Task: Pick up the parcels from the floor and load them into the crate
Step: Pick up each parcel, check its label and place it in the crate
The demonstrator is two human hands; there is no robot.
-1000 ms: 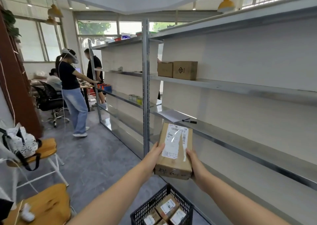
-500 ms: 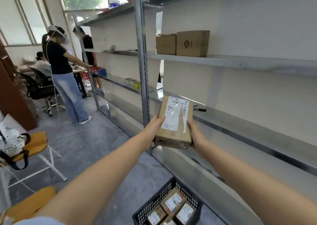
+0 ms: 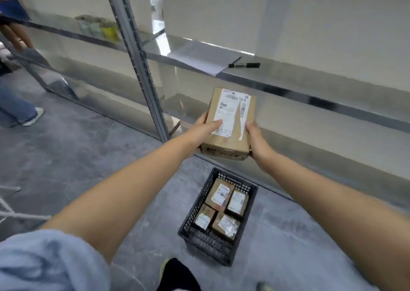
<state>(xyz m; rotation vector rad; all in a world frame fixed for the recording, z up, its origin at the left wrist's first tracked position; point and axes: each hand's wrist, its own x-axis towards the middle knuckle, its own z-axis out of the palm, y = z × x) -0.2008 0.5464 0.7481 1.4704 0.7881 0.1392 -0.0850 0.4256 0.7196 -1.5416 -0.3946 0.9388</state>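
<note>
I hold a brown cardboard parcel (image 3: 230, 139) with a white shipping label between both hands, out in front of me and above the floor. My left hand (image 3: 205, 128) grips its left side, thumb lying across the label. My right hand (image 3: 255, 137) grips the right side from below. Underneath and nearer to me, a black plastic crate (image 3: 206, 242) stands on the grey floor with several labelled parcels (image 3: 219, 195) lying flat inside it.
A metal shelving unit runs along the wall, its upright post (image 3: 142, 73) just left of the parcel. A sheet of paper (image 3: 204, 57) and a black marker (image 3: 246, 65) lie on the shelf. Another person's legs (image 3: 17, 111) stand at far left. My foot (image 3: 177, 275) is near the crate.
My view has tipped down toward the floor, bringing the whole crate into sight. The parcel stays held in both hands, and my left thumb now lies over its label.
</note>
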